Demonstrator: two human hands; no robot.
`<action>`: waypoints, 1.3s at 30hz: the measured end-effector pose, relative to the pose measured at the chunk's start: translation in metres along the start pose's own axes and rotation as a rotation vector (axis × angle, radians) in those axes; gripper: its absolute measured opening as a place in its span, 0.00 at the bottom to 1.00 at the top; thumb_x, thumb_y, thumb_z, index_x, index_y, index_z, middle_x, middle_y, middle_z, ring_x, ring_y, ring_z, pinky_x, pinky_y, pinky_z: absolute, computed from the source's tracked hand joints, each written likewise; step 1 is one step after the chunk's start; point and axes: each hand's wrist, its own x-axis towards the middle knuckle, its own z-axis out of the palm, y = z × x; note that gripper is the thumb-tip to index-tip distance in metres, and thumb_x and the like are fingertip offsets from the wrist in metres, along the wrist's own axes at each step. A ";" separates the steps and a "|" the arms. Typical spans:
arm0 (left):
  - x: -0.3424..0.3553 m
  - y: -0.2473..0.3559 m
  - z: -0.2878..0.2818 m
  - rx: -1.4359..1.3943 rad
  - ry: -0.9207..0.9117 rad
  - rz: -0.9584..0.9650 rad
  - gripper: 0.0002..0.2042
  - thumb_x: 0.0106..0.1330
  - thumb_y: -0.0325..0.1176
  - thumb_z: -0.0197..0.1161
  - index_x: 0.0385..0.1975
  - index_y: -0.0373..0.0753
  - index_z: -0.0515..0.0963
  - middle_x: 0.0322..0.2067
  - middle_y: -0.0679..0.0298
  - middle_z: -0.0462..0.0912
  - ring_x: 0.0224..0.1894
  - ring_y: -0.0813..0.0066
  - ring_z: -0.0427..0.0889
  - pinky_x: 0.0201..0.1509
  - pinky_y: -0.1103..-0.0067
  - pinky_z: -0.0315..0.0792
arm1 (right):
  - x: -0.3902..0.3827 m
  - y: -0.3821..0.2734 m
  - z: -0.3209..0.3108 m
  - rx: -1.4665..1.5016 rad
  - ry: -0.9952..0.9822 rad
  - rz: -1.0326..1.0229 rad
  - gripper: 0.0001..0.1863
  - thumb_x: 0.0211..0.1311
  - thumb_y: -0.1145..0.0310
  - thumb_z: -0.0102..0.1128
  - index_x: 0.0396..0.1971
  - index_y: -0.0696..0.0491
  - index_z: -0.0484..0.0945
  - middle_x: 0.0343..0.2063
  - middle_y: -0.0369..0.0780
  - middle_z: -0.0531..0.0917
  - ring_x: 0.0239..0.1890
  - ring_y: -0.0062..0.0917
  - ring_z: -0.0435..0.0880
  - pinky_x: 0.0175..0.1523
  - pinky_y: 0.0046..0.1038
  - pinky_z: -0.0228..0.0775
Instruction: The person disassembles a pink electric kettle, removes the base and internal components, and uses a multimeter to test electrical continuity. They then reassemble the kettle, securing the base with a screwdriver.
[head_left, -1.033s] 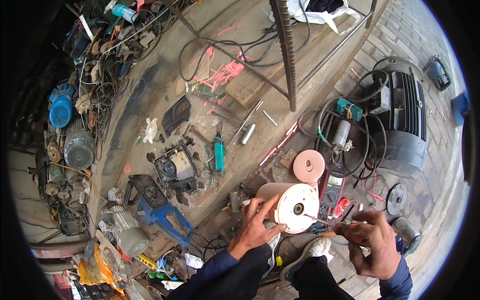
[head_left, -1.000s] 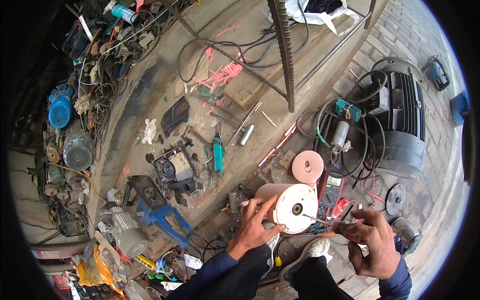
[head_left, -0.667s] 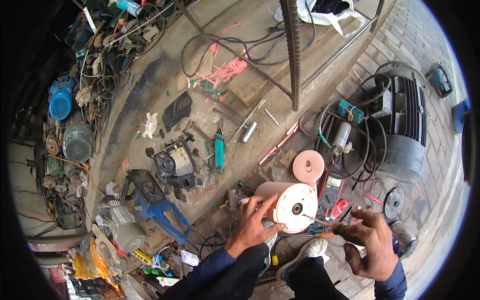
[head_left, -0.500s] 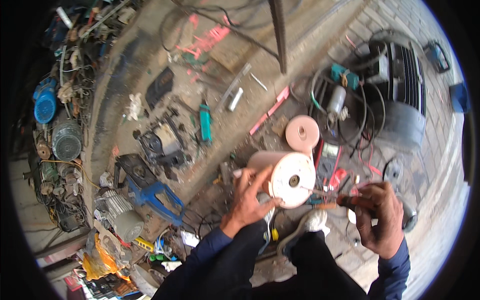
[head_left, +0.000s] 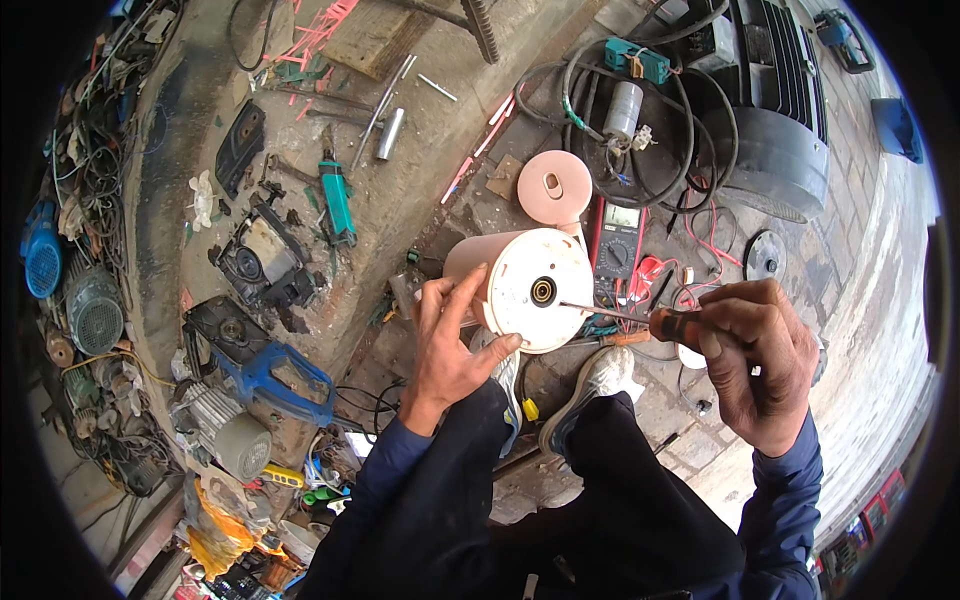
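Observation:
A pale pink electric kettle (head_left: 520, 315) is tipped over, its white round base with a ringed centre socket turned up toward me. Its pink lid (head_left: 540, 205) hangs open at the far side. My left hand (head_left: 445, 350) is closed on the kettle's left side, thumb at the base rim and fingers along the body. My right hand (head_left: 765, 365) grips a screwdriver (head_left: 676, 326) by its dark and orange handle. The thin shaft points left, and its tip meets the base just right of the socket; whether it sits on a screw is too small to tell.
Beyond the kettle lie a red multimeter (head_left: 616, 240) and a large motor (head_left: 765, 120) with looped black cables. Left are a teal-handled tool (head_left: 337, 200), a blue tool housing (head_left: 285, 380) and a grey motor (head_left: 235, 430). My shoes (head_left: 592, 395) stand just below the kettle.
My view has shifted, so the whole scene sits further left and higher. Both hands keep their holds, and the screwdriver tip stays near the base's socket.

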 end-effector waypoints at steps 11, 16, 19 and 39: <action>0.000 0.001 0.004 -0.115 0.019 -0.043 0.44 0.56 0.49 0.84 0.73 0.41 0.73 0.56 0.54 0.69 0.59 0.56 0.71 0.63 0.63 0.73 | 0.002 0.001 0.002 -0.044 0.067 -0.094 0.18 0.53 0.84 0.69 0.46 0.57 0.83 0.43 0.47 0.86 0.38 0.37 0.89 0.39 0.31 0.82; 0.000 0.002 0.003 -0.112 0.012 -0.039 0.44 0.56 0.49 0.84 0.73 0.41 0.73 0.56 0.54 0.69 0.59 0.56 0.71 0.63 0.64 0.74 | 0.000 0.002 0.001 -0.042 0.066 -0.022 0.21 0.49 0.87 0.64 0.46 0.57 0.83 0.42 0.46 0.87 0.45 0.39 0.89 0.45 0.33 0.82; 0.000 0.002 0.003 -0.115 0.017 -0.039 0.44 0.56 0.49 0.84 0.73 0.41 0.73 0.56 0.54 0.69 0.59 0.55 0.71 0.63 0.64 0.73 | 0.000 0.004 -0.001 -0.098 0.066 -0.071 0.18 0.53 0.83 0.69 0.45 0.57 0.83 0.42 0.46 0.87 0.43 0.39 0.89 0.44 0.33 0.83; 0.002 0.007 0.001 -0.097 -0.002 -0.014 0.44 0.58 0.47 0.83 0.73 0.38 0.72 0.57 0.53 0.68 0.60 0.56 0.74 0.62 0.66 0.78 | 0.001 0.009 0.001 -0.071 0.064 -0.070 0.16 0.60 0.73 0.69 0.47 0.59 0.79 0.38 0.47 0.87 0.43 0.39 0.87 0.50 0.35 0.79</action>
